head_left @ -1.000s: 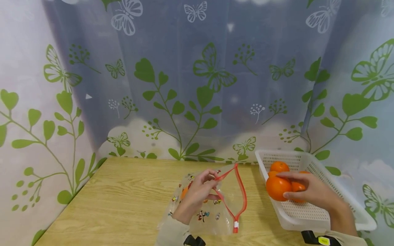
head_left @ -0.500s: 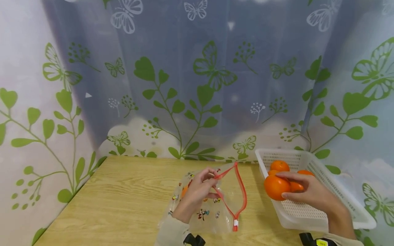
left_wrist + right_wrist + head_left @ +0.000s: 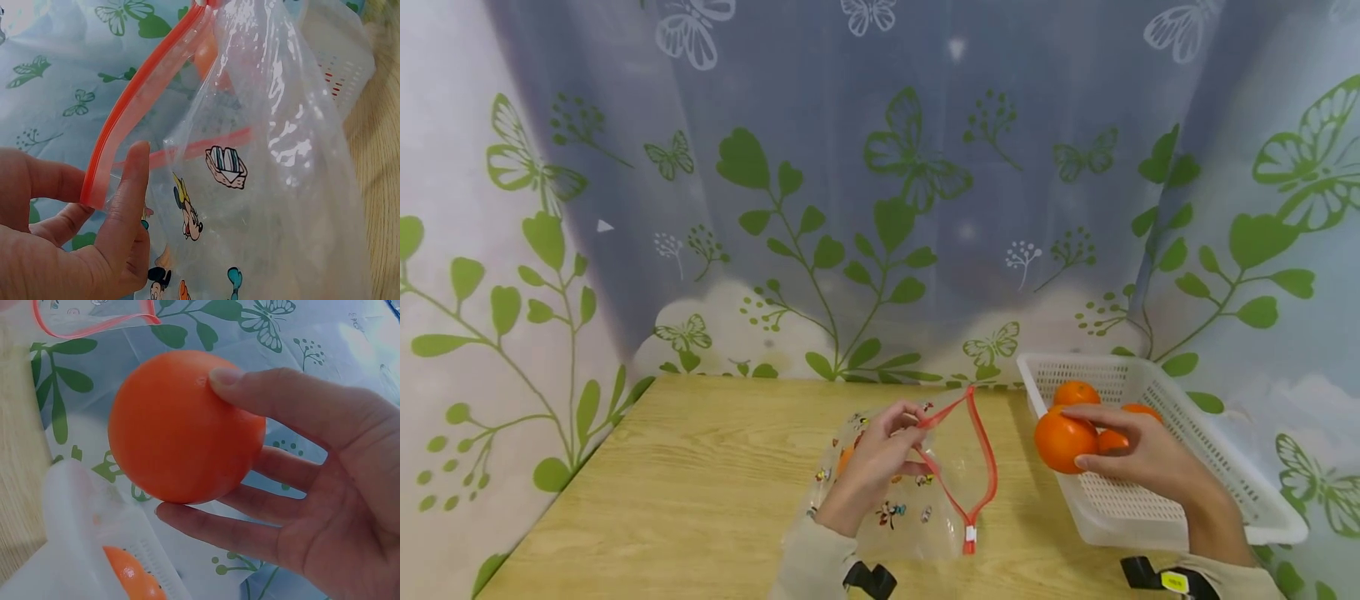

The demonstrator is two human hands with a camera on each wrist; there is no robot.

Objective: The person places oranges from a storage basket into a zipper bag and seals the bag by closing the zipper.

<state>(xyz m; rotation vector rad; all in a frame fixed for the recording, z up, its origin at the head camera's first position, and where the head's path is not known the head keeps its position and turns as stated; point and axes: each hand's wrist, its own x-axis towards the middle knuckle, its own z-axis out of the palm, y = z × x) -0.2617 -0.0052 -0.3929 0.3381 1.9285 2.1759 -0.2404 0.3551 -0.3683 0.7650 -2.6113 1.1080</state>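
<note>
My right hand (image 3: 1138, 446) grips an orange (image 3: 1065, 440) at the left rim of a white basket. In the right wrist view the thumb lies on top of this orange (image 3: 181, 431) and the fingers curl beneath it. My left hand (image 3: 880, 454) holds the red zip edge of a clear zip bag (image 3: 891, 537) printed with cartoon figures. The bag's mouth gapes to the right, its white slider (image 3: 971, 533) at the near end. Something orange (image 3: 846, 457) shows through the plastic, partly hidden by the left hand. In the left wrist view, the red zip strip (image 3: 119, 119) bends by the fingers.
The white perforated basket (image 3: 1112, 533) stands at the table's right side with several oranges in it, one of them at the back (image 3: 1077, 392). A wooden table (image 3: 685, 483) extends left of the bag. Patterned curtain (image 3: 820, 208) hangs behind and at both sides.
My right hand has moved slightly left and up with the orange, out to the basket's left rim. The left hand keeps its hold on the bag. The head view has tilted a little.
</note>
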